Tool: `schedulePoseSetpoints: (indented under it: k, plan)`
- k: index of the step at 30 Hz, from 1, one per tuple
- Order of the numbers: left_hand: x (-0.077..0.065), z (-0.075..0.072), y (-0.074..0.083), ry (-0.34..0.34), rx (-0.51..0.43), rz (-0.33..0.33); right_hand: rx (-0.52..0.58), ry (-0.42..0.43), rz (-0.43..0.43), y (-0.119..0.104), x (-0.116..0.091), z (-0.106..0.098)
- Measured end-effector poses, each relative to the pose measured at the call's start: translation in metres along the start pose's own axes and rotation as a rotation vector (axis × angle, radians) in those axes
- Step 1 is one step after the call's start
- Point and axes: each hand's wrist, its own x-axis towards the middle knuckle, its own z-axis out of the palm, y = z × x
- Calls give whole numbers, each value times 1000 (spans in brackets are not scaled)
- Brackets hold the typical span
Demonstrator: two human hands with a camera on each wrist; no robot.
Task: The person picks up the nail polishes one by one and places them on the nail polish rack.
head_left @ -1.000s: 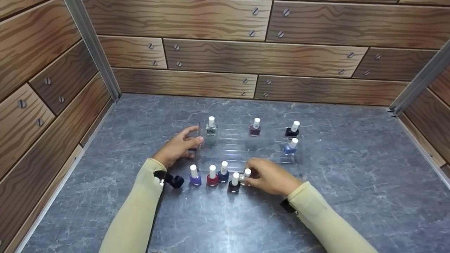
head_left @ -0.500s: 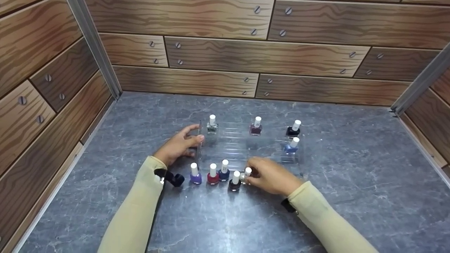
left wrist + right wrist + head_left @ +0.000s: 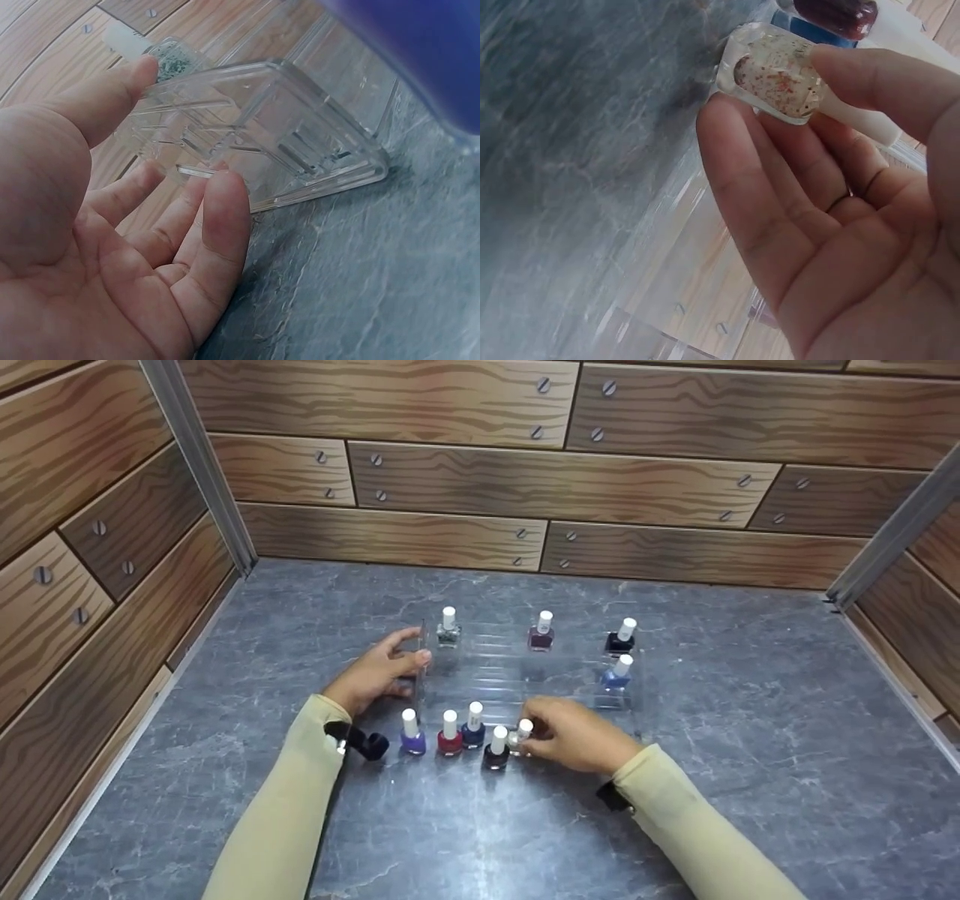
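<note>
My right hand (image 3: 577, 733) pinches a clear nail polish bottle with glitter flecks (image 3: 776, 75) between thumb and fingers; its white cap points up. Right beside it on the table stands a black nail polish (image 3: 496, 756). To the left are a navy nail polish (image 3: 472, 735), a red one (image 3: 450, 743) and a purple one (image 3: 412, 742). My left hand (image 3: 375, 669) rests with loosely spread fingers against the left side of a clear plastic tiered rack (image 3: 487, 679). In the left wrist view the thumb touches the side panel's upper edge (image 3: 217, 73).
On the rack's back row stand a green glitter polish (image 3: 448, 635), a maroon one (image 3: 541, 639) and a black one (image 3: 620, 642). A blue polish (image 3: 616, 678) sits a step lower at right. Wood-patterned walls (image 3: 450, 476) enclose the grey marbled table (image 3: 750, 720).
</note>
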Motion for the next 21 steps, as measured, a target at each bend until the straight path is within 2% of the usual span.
schedulePoseSetpoints:
  k: [5,8,15,21]
  plan:
    - [1,4,1,-6,-1,-2,121,-17,-25,3,-11,-23]
    - [1,4,2,1,-3,-4,221,29,-28,1,-17,-40]
    - [0,1,0,-18,2,5,352,219,-16,-11,-12,-66]
    - [0,-2,-1,-10,-9,13,495,445,3,-14,-1,-75]
